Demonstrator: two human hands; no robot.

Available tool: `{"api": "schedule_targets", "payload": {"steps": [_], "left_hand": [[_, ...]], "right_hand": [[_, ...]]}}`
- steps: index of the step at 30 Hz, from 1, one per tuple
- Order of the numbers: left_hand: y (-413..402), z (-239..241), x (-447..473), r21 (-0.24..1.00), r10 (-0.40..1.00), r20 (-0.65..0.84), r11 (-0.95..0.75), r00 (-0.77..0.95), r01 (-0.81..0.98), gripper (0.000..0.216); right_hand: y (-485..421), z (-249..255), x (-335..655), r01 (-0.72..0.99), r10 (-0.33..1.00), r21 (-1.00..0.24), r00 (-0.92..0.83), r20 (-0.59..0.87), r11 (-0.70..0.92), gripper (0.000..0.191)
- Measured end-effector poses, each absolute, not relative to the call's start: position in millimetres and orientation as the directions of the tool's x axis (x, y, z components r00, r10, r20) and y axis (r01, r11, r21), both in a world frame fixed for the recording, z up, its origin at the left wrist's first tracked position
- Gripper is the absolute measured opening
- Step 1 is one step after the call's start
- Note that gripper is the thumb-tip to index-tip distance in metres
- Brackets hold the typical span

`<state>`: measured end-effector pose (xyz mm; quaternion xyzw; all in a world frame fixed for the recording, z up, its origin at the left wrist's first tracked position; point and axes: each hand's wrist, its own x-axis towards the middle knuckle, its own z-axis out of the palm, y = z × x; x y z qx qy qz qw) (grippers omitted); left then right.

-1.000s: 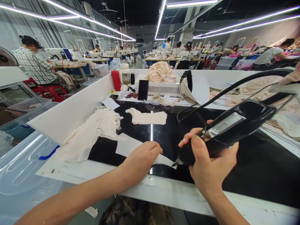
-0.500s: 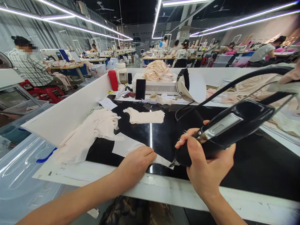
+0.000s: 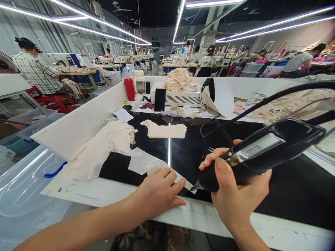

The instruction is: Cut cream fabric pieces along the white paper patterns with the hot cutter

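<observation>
My right hand (image 3: 239, 198) is wrapped round a thick black corded power tool (image 3: 295, 139) with a silver plate on its side. The tool's small metal tip (image 3: 196, 187) touches the narrow right end of a pale cloth piece (image 3: 140, 160) on the glossy black tabletop (image 3: 117, 169). Across this piece, near the table's front edge, my left hand (image 3: 161, 190) lies palm down with its fingers apart. Its thumb reaches over the white edge strip. Part of the cloth is hidden beneath that hand.
Layered pale cloth strips (image 3: 111, 143) lie at the left, and a smaller stack (image 3: 167, 130) lies farther back. A phone (image 3: 159, 99), a red bottle (image 3: 129, 89) and a white visor (image 3: 222, 97) stand behind. The tool's cable (image 3: 251, 109) arches across the right side.
My left hand has gone from bunched fingers to spread ones, its thumb now out over the edge strip. The tool stays at the cloth's right end; the whole view has shifted slightly.
</observation>
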<state>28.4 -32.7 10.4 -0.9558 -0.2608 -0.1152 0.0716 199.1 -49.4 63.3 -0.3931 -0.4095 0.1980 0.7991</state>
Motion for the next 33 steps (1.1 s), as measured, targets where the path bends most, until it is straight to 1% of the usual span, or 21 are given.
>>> {"api": "schedule_targets", "payload": {"steps": [6, 12, 18, 23, 29, 33], "left_hand": [[-39, 6, 32, -0.110, 0.488, 0.278, -0.840, 0.828, 0.532, 0.068], [-39, 1, 32, -0.080, 0.493, 0.275, -0.844, 0.826, 0.530, 0.073], [-37, -1, 29, -0.060, 0.475, 0.302, -0.856, 0.826, 0.514, 0.071], [-34, 5, 25, -0.030, 0.461, 0.278, -0.873, 0.843, 0.487, 0.065], [-30, 14, 16, 0.039, 0.483, 0.234, -0.872, 0.844, 0.488, 0.050], [-29, 16, 12, 0.084, 0.490, 0.210, -0.871, 0.846, 0.484, 0.051]], "right_hand": [[-51, 64, 199, 0.018, 0.646, -0.805, 0.585, 0.490, 0.594, 0.051], [-42, 64, 202, 0.009, 0.643, -0.785, 0.567, 0.514, 0.619, 0.047], [-32, 66, 204, 0.017, 0.642, -0.793, 0.575, 0.507, 0.609, 0.049], [-34, 61, 203, 0.001, 0.655, -0.798, 0.571, 0.496, 0.603, 0.051], [-36, 63, 201, 0.021, 0.647, -0.805, 0.582, 0.493, 0.593, 0.051], [-37, 64, 200, 0.020, 0.648, -0.801, 0.576, 0.499, 0.599, 0.050]]}}
